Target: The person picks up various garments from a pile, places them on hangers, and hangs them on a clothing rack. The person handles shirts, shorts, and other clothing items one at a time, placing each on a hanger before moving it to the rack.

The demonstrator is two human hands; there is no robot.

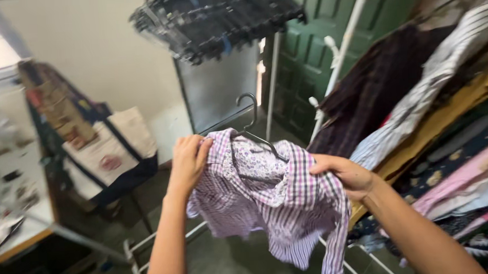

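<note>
a purple-and-white checked cotton shirt [269, 201] on a dark metal hanger [253, 128] is held up in mid-air at the centre. its left shoulder is gripped by the closed left hand [189, 161], its right shoulder by the closed right hand [345, 173]. clothes hung on a white metal rack [339, 56] are seen just beside, at right.
</note>
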